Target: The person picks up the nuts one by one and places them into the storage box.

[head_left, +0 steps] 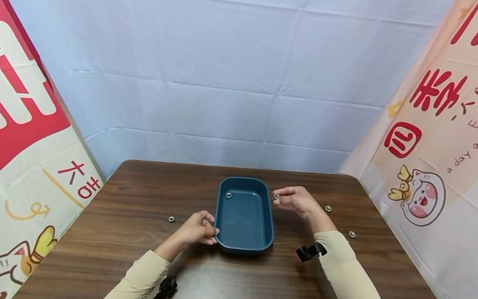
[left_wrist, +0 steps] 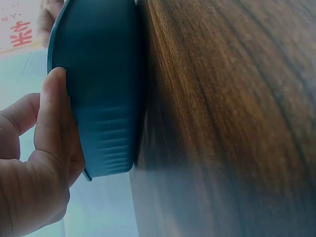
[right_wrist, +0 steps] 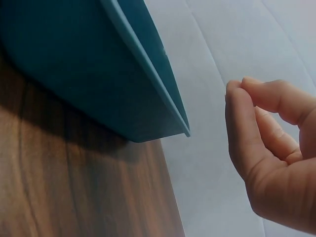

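A dark blue rectangular plastic container (head_left: 244, 250) stands on the wooden table. My left hand (head_left: 199, 227) grips its left rim near the front corner, the thumb over the edge; the left wrist view shows that hand (left_wrist: 42, 153) against the container's side wall (left_wrist: 101, 89). Just off the right rim, my right hand (head_left: 296, 201) pinches a metal hex nut (head_left: 276, 196) between thumb and fingertips. In the right wrist view the right hand (right_wrist: 271, 143) is raised apart from the container, and its fingers hide the nut. Another hex nut (head_left: 228, 194) lies inside, near the back left corner.
One loose hex nut (head_left: 171, 219) lies on the table left of the container. Two more, a farther nut (head_left: 328, 208) and a nearer nut (head_left: 352, 234), lie to the right, beside the right forearm. A pale cloth (head_left: 224, 95) hangs behind the table, with printed cloths at both sides.
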